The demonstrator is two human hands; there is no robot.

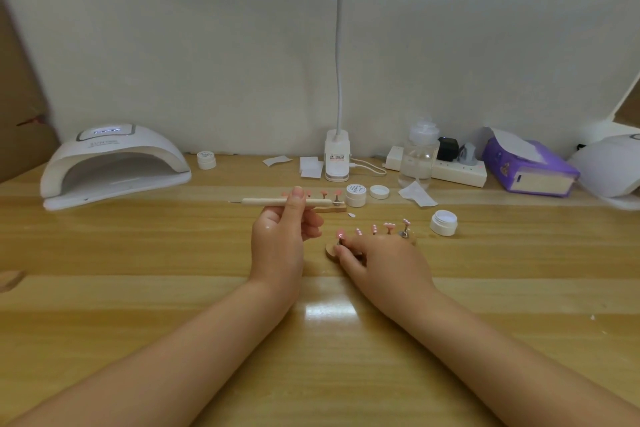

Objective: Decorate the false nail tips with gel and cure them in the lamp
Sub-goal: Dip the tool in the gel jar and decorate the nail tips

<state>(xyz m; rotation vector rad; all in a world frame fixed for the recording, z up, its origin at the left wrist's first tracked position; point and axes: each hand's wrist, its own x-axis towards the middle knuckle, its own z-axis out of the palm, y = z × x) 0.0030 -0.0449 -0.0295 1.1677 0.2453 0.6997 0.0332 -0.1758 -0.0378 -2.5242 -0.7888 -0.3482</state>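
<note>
Fingers of the left hand (284, 236) pinch a slim wooden dotting pen (277, 201) mid-frame, while the right hand (377, 260) grips the wooden stand (331, 250) of pink nail tips (375, 228); bracing both wrists on the tabletop (138, 270) should steady the gel dots.

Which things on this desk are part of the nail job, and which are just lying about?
Job: dotting tool in left hand; nail tip stand under right hand; second stand; open gel jars; curing lamp.

Lying about: tissue pack, power strip, clear bottle.

Curing lamp (114, 163) left of nail stands (381, 230)
</note>
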